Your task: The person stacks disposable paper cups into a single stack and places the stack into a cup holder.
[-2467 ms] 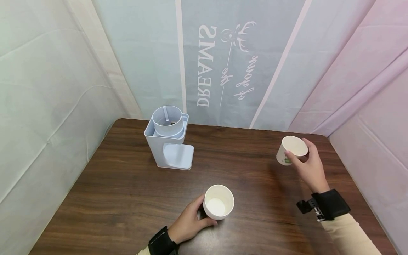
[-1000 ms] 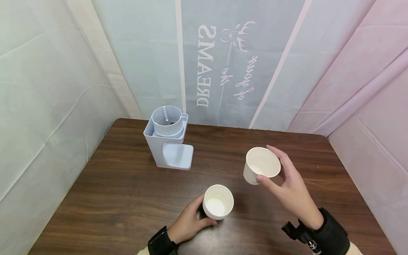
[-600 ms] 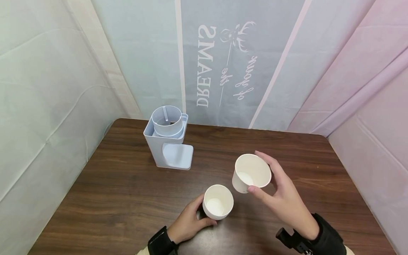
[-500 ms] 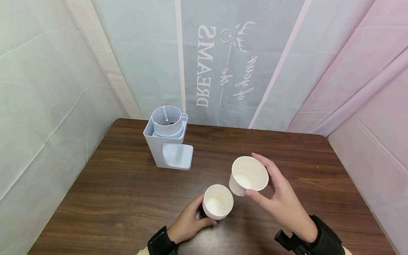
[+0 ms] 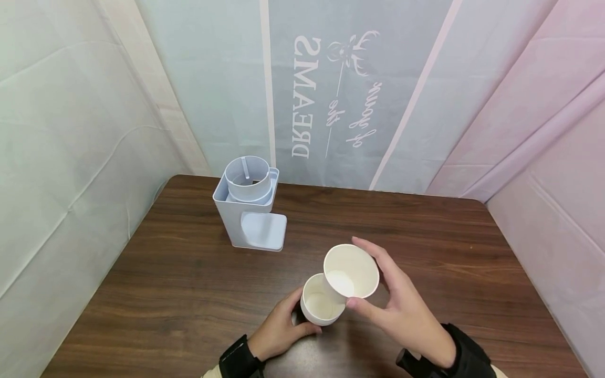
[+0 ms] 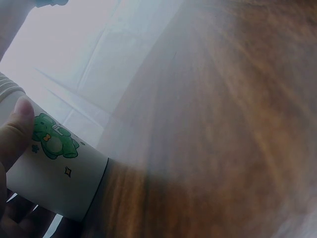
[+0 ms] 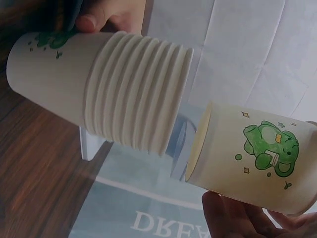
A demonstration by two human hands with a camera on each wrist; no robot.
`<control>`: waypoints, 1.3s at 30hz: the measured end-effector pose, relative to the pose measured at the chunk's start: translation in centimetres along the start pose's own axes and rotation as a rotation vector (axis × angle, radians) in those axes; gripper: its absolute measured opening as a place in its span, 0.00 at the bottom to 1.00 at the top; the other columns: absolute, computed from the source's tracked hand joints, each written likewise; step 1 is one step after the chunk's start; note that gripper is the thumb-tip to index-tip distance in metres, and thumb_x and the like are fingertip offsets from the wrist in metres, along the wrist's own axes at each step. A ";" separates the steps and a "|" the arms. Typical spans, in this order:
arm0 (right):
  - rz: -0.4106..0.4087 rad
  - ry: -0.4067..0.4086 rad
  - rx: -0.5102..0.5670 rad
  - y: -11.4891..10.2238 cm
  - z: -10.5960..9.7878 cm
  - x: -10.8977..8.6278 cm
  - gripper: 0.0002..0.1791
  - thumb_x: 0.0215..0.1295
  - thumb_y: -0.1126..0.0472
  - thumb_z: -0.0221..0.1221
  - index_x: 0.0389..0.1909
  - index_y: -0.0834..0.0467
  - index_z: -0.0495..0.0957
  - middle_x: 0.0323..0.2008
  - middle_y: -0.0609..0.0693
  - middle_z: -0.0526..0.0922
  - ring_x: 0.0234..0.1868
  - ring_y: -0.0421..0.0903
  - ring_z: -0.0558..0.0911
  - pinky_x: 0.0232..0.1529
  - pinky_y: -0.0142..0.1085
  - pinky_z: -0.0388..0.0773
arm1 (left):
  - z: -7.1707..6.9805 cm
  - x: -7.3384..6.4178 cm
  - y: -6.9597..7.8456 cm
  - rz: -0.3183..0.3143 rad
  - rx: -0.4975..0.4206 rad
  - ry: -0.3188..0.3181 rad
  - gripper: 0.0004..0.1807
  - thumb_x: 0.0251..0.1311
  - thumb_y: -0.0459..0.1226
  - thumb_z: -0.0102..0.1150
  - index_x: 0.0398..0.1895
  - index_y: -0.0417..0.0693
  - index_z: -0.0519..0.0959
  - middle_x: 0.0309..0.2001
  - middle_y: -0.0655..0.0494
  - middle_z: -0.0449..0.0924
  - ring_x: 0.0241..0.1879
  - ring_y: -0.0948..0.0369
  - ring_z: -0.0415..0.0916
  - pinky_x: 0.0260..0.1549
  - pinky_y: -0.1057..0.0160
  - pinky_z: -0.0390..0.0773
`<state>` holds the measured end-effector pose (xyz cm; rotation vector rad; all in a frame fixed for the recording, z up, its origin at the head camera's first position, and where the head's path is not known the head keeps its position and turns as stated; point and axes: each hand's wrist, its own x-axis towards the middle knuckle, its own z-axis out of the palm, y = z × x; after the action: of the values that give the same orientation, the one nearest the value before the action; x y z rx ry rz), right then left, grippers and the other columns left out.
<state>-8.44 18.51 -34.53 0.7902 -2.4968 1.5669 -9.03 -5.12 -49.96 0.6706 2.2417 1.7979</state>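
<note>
A stack of white paper cups (image 5: 315,305) stands upright on the wooden table, gripped round its side by my left hand (image 5: 278,329). Several nested rims of the stack (image 7: 133,94) show in the right wrist view. My right hand (image 5: 402,307) holds a single white paper cup (image 5: 351,270) between thumb and fingers, mouth up and slightly tilted. In the head view this cup overlaps part of the stack's mouth. From the right wrist, the single cup (image 7: 257,153) has a green bear print, and its base faces the stack's top rim across a small gap.
A pale blue plastic holder (image 5: 229,220) with a round tube (image 5: 248,181) and a flat foot (image 5: 266,231) stands at the back left of the table (image 5: 156,294). Behind the table hangs a printed cloth (image 5: 350,105); pale cloth also lines both sides.
My right hand has brought its cup from the back right of the table leftward and nearer, to the stack. The left hand and stack have stayed in place.
</note>
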 end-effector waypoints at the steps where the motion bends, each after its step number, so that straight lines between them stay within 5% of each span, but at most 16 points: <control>1: -0.005 -0.006 0.010 0.0 0.1 0.0 0.52 0.54 0.71 0.74 0.77 0.49 0.59 0.60 0.48 0.77 0.56 0.44 0.77 0.56 0.27 0.74 | 0.0 0.0 0.0 0.003 0.000 0.000 0.42 0.55 0.42 0.76 0.73 0.54 0.67 0.66 0.58 0.75 0.65 0.59 0.70 0.68 0.59 0.68; 39: -0.006 -0.045 -0.004 2.2 2.9 -0.7 0.48 0.57 0.62 0.75 0.76 0.46 0.61 0.62 0.45 0.76 0.58 0.47 0.76 0.60 0.30 0.70 | -0.1 -0.1 0.1 0.039 -0.005 0.002 0.43 0.54 0.39 0.77 0.73 0.54 0.67 0.67 0.58 0.74 0.66 0.59 0.70 0.68 0.60 0.68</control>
<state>-8.32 16.99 -37.90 0.8410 -2.5253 1.5592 -8.97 -5.20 -49.87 0.7172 2.2393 1.8227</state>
